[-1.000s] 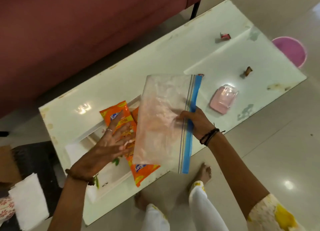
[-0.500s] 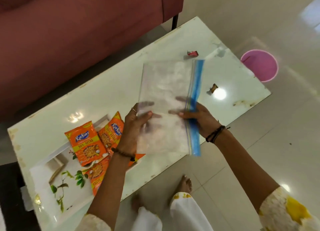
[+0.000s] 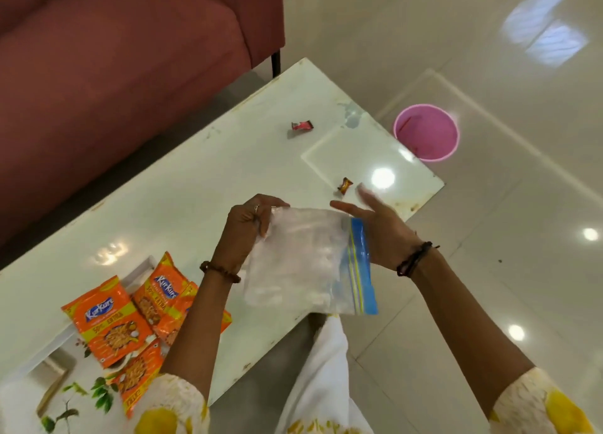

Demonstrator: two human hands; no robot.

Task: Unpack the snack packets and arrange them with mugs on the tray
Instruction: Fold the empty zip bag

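Observation:
An empty clear zip bag [image 3: 303,264] with a blue seal strip hangs above the near edge of the white table [image 3: 182,205]. My left hand [image 3: 248,228] pinches its far left corner. My right hand [image 3: 378,228] rests against the blue seal side with fingers spread. Several orange snack packets [image 3: 107,322] lie in a loose pile on the white leaf-patterned tray [image 3: 29,397] at the lower left, partly hidden by my left forearm. No mugs are in view.
Two small sweet wrappers lie on the table, a red one [image 3: 301,126] at the back and a brown one [image 3: 345,185] near my right hand. A pink bucket [image 3: 427,133] stands on the floor past the table's right corner. A maroon sofa [image 3: 114,68] fills the upper left.
The view has swung right. Both hands carried the empty bag away from the packets toward the table's near right side. My right hand's fingers have spread off the seal, and my left hand has moved to the bag's far corner.

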